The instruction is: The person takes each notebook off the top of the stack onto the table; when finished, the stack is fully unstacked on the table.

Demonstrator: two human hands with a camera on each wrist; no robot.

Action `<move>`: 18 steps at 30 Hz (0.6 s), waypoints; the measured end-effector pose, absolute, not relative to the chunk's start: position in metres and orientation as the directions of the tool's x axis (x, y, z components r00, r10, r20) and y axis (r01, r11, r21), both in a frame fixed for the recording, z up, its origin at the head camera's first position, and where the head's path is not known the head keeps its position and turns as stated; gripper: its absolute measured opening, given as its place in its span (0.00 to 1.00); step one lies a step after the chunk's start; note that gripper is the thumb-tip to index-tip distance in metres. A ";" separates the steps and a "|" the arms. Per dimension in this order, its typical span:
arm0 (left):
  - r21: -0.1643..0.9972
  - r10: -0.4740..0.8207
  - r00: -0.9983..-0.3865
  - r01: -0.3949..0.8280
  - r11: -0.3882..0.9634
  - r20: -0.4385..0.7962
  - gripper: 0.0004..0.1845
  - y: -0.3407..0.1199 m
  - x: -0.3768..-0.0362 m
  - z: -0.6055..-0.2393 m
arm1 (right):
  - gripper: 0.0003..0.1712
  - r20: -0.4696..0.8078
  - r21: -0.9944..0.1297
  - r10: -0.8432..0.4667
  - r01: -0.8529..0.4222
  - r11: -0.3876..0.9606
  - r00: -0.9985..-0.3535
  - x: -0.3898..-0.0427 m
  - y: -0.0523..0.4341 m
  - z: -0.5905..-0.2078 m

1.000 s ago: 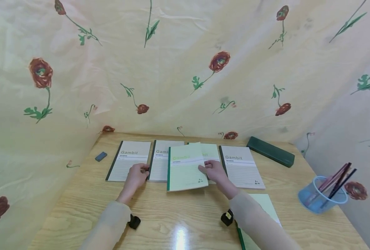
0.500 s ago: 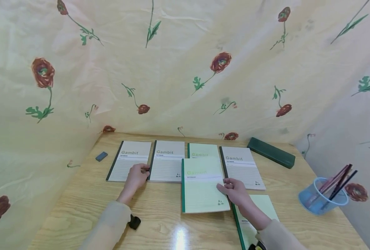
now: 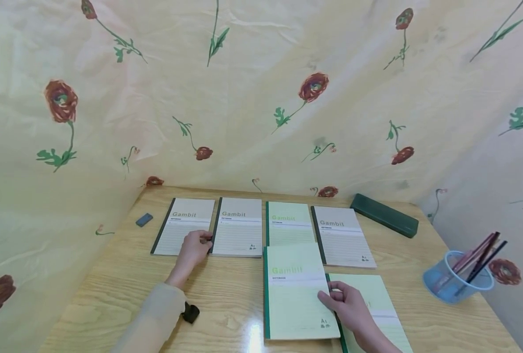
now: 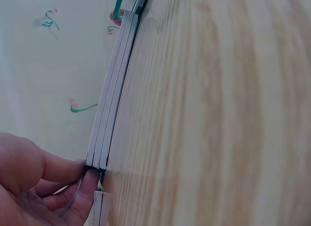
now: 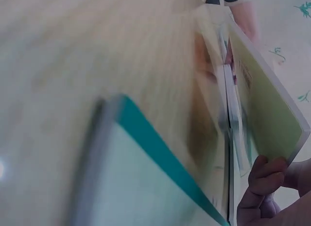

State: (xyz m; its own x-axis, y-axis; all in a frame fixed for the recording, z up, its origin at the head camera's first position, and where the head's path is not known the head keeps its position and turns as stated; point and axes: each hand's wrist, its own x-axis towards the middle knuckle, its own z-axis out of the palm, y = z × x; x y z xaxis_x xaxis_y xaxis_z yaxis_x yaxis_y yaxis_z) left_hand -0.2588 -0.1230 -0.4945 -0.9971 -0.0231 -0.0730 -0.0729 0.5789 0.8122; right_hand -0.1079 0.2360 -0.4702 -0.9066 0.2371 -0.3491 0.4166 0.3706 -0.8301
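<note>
I see my right hand [image 3: 349, 306] has drawn the green notebook [image 3: 297, 291] out of the row toward the near edge, fingers pinching its right edge beside another green one [image 3: 376, 304]; my left hand [image 3: 193, 249] still pinches the grey notebooks [image 3: 239, 226]. Pale wood worktop [image 3: 226, 294], flowered cloth [image 3: 252, 88] behind.

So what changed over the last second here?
The right hand pulled the light green notebook off the row toward the table's near edge, beside another green notebook, gripping it throughout. The left hand stayed on the grey notebooks.
</note>
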 end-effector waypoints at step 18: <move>0.807 -0.023 -0.996 -0.083 0.585 -0.086 0.15 -0.122 -0.258 -0.493 | 0.20 -0.311 -0.859 0.130 0.337 0.386 -0.942 -0.070 0.239 -0.484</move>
